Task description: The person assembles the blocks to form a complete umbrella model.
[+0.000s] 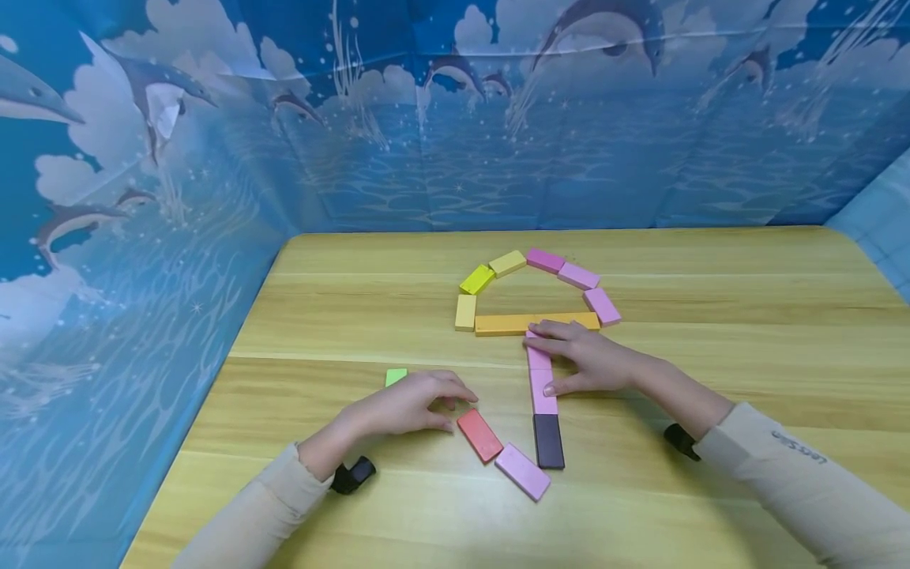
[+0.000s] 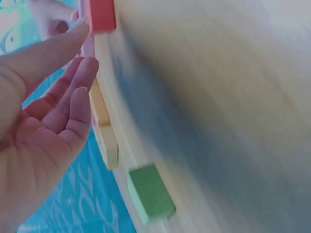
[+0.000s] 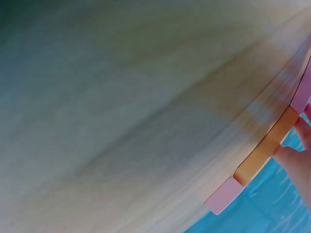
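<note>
My right hand rests over a column of two pink blocks, fingertips on the upper one and thumb on the lower. Below them lies a black block, end to end with the column. The column's top meets a long orange block. My left hand hovers with loosely bent fingers and nothing in them. Just right of its thumb lies a red block, whose corner touches a light pink block. A green block is partly hidden behind the left hand in the head view.
Yellow blocks and pink blocks form an arch above the orange block. All lie flat on a wooden table. A blue dolphin-print cloth hangs behind and at the sides. Each wrist wears a small black device.
</note>
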The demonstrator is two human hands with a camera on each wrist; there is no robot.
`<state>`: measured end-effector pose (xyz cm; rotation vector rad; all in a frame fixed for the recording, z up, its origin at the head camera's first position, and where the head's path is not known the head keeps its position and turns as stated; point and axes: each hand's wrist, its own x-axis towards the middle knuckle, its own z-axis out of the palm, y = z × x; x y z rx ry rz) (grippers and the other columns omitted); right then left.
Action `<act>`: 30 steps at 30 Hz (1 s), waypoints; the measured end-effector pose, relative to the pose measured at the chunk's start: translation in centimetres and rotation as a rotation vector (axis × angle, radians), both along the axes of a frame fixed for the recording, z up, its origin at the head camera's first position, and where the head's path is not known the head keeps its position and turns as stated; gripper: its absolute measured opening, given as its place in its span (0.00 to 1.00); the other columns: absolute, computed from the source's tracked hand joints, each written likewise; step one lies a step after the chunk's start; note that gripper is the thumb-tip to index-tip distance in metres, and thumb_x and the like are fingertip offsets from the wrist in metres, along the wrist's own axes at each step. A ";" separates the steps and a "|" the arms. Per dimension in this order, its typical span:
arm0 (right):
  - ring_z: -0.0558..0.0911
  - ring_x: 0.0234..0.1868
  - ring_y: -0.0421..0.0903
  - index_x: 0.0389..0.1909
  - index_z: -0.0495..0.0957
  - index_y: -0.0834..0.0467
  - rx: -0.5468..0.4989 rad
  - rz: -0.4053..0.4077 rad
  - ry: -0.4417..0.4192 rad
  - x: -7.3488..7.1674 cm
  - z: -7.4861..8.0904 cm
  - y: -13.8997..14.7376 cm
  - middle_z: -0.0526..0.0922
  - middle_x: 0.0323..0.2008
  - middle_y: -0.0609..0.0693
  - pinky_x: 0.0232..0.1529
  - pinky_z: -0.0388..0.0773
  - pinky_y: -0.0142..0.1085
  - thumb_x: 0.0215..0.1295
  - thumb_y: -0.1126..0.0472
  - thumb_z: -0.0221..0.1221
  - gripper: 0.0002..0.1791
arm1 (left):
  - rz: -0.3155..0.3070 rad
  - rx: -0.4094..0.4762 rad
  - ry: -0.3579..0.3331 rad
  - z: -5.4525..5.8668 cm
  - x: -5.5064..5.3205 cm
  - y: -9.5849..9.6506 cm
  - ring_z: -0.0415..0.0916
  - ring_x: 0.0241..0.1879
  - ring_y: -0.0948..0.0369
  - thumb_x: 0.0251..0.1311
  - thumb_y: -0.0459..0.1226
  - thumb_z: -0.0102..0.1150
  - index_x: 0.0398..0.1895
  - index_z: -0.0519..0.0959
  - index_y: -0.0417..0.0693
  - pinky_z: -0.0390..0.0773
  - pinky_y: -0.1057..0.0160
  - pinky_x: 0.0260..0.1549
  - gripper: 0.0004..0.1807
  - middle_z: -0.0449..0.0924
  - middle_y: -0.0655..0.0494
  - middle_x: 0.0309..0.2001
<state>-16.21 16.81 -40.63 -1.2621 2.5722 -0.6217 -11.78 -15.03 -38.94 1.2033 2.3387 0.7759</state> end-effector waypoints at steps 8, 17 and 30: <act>0.58 0.65 0.64 0.65 0.64 0.64 -0.012 0.010 0.017 0.1 0.0 -0.1 0.61 0.66 0.64 0.60 0.58 0.58 0.55 0.45 0.63 0.41 | 0.135 0.064 -0.026 0.6 -0.3 -2.9 0.74 0.40 0.60 0.51 0.33 0.67 0.55 0.76 0.43 0.74 0.63 0.41 0.25 0.78 0.54 0.47; 0.58 0.66 0.63 0.65 0.64 0.63 -0.013 0.008 0.016 -0.2 0.0 -0.2 0.61 0.66 0.63 0.60 0.57 0.57 0.55 0.44 0.64 0.42 | 0.275 0.122 0.023 0.7 -0.7 -6.2 0.75 0.38 0.60 0.48 0.33 0.69 0.54 0.76 0.42 0.76 0.63 0.34 0.26 0.78 0.53 0.43; 0.58 0.66 0.63 0.65 0.64 0.63 0.002 0.006 0.000 -0.1 0.1 -0.2 0.61 0.66 0.64 0.60 0.58 0.57 0.56 0.45 0.63 0.41 | 0.379 0.105 -0.060 -0.7 -1.8 -8.4 0.73 0.39 0.59 0.47 0.32 0.70 0.54 0.76 0.38 0.77 0.65 0.38 0.27 0.77 0.51 0.43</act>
